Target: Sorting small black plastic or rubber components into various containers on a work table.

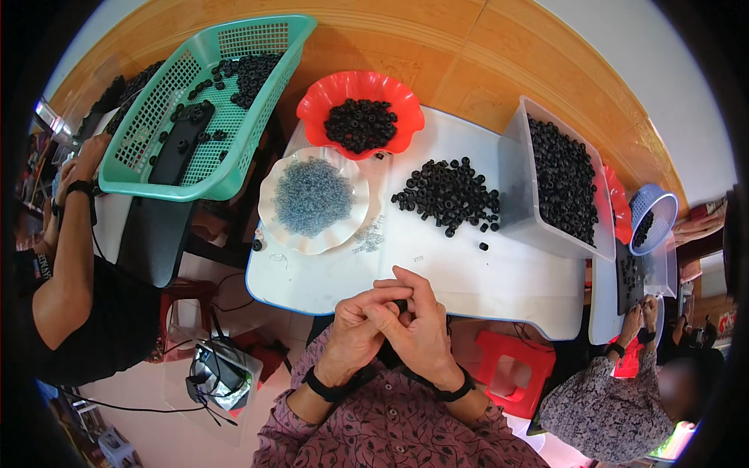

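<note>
My left hand [351, 331] and my right hand [419, 331] meet over the front edge of the white table [476, 292]. Both are closed around one small round black part [401, 306], mostly covered by my fingers. Beyond them lies a loose heap of the same sort of black parts [449, 193], ring-like with a hole in the middle. Left of the heap, a white wavy-rimmed dish [269, 204] holds many tiny clear bluish pieces [314, 196]. A red scalloped bowl [411, 118] of black parts stands behind the dish.
A translucent bin [521, 195] full of black parts stands on the right. At the upper left, a green basket [234, 175] holds black parts and a flat black object [182, 144]. Co-workers sit on both sides. A red stool [519, 359] and cables are below.
</note>
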`<move>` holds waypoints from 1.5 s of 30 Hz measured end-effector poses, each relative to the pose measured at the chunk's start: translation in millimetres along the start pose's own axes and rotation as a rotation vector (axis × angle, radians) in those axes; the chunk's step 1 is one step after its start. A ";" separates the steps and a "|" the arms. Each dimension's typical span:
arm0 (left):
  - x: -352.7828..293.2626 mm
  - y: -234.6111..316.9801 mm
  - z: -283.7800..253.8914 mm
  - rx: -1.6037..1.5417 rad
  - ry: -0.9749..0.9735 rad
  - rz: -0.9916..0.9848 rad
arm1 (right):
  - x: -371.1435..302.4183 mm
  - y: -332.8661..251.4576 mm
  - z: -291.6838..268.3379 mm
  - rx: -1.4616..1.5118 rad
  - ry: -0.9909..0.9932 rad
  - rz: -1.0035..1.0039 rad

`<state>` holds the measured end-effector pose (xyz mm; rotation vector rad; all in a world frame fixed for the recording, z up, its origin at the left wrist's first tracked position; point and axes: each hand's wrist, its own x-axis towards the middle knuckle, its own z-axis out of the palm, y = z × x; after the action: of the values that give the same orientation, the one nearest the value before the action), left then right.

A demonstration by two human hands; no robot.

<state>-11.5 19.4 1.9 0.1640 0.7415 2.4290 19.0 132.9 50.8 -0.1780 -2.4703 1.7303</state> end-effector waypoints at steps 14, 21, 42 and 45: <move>7.4 4.7 1.8 -0.113 -0.046 -0.028 | -5.0 9.4 -3.7 0.097 0.002 -0.068; 18.2 10.9 -4.3 0.032 0.156 -0.068 | 0.0 35.0 -17.4 0.156 0.042 -0.138; 177.9 74.5 -7.6 0.166 0.348 0.105 | 22.1 107.2 -51.5 -0.184 0.468 -0.149; 139.3 48.5 8.6 0.310 0.275 0.051 | 21.4 111.3 -52.8 -0.182 0.492 -0.165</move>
<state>-147.7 70.3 28.4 -0.0331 1.2508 2.3971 9.6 223.1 -35.4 -0.3567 -2.1985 1.2165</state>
